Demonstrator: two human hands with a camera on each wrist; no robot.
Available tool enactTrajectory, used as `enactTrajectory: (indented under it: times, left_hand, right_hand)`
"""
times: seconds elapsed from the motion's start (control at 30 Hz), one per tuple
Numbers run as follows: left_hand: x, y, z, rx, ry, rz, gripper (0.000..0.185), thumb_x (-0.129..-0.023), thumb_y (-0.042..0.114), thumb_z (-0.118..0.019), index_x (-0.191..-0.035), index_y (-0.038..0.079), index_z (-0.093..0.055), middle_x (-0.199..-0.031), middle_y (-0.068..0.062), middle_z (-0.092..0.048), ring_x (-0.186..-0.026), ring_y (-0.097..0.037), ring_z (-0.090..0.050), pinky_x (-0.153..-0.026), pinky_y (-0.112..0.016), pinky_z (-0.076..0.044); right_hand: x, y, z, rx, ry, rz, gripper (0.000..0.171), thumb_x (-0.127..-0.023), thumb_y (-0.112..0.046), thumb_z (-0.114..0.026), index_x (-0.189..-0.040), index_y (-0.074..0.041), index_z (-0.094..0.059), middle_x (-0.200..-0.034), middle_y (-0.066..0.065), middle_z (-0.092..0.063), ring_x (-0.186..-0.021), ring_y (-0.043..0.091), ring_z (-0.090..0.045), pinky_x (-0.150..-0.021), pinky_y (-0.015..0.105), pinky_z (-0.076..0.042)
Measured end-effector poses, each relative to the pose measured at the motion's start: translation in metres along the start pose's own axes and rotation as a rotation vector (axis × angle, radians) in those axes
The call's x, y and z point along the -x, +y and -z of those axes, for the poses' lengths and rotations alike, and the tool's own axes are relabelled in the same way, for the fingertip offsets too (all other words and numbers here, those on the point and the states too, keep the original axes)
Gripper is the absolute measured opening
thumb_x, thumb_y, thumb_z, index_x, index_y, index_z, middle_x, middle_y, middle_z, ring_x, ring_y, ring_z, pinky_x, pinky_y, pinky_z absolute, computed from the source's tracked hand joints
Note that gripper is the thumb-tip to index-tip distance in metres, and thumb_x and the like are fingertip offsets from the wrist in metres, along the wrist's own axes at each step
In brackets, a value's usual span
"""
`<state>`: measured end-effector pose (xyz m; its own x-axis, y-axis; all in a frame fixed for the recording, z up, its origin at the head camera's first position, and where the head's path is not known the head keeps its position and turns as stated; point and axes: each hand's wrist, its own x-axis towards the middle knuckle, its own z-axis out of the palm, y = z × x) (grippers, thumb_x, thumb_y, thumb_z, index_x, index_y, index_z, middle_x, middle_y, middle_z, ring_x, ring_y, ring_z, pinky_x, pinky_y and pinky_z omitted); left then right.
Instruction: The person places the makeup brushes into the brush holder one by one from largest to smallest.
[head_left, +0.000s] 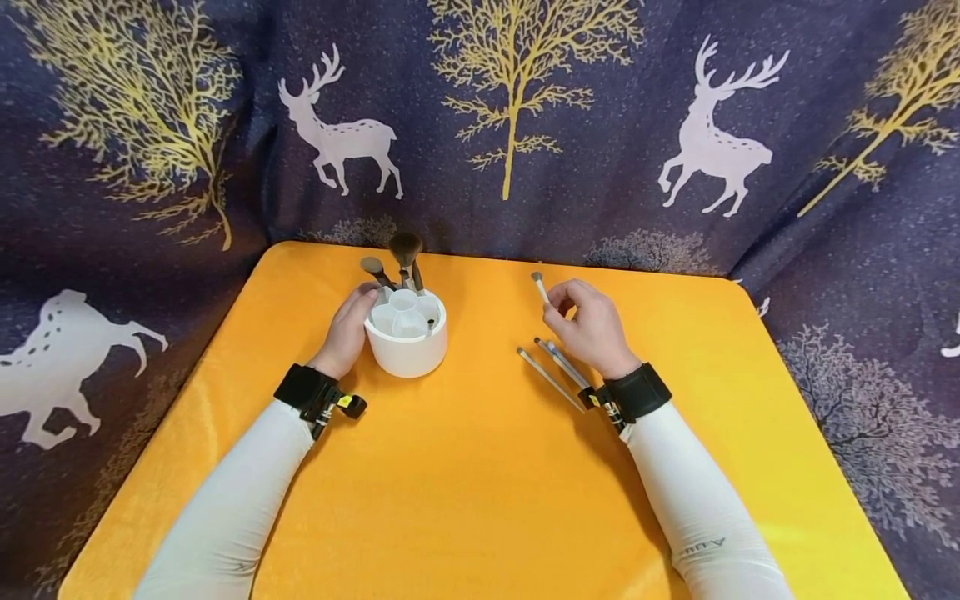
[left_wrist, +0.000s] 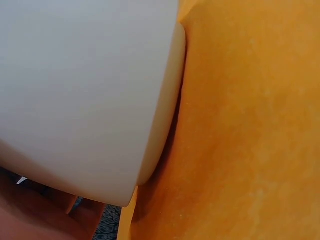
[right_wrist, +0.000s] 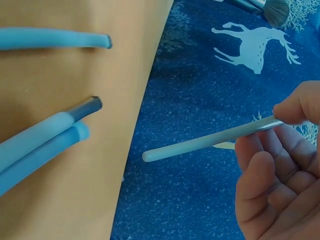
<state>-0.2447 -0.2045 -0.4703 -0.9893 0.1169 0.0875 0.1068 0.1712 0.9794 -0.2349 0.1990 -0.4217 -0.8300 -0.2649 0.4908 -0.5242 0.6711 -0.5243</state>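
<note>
Your right-hand grip [head_left: 588,327] pinches a makeup brush [head_left: 541,288], its bristle end pointing far-left; the white brush organizer [head_left: 408,357] lies to its left. Your left-hand grip [head_left: 347,329], nearer the organizer, cups its left wall. Three loose brushes [head_left: 551,381] lie on the desk [head_left: 465,475], near-left of your right hand, axes slanting far-left to near-right. Tall brushes [head_left: 406,244] stand at the organizer's far side.

Smooth orange cloth [head_left: 450,475] covers the tabletop — on it stands a round white compartmented holder [head_left: 409,356], with three slim, pale-handled brushes [head_left: 551,381] lying apart.
</note>
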Motion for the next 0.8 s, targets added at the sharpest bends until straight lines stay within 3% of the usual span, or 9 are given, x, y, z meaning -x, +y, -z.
enactTrajectory:
  times: [0.8]
  left_hand:
    - [-0.001, -0.001, 0.001, 0.01, 0.004, 0.023, 0.055, -0.12, 0.037, -0.029, -0.154, -0.004, -0.039, -0.162, -0.026, -0.041, -0.149, -0.037, -0.037, -0.133, -0.053, -0.02]
  right_hand:
    - [-0.028, -0.036, -0.016, -0.103, 0.047, 0.103, 0.006, -0.101, -0.011, -0.075, -0.106, -0.008, -0.072, -0.098, 0.005, -0.072, -0.081, 0.02, -0.065, -0.06, 0.031, -0.046]
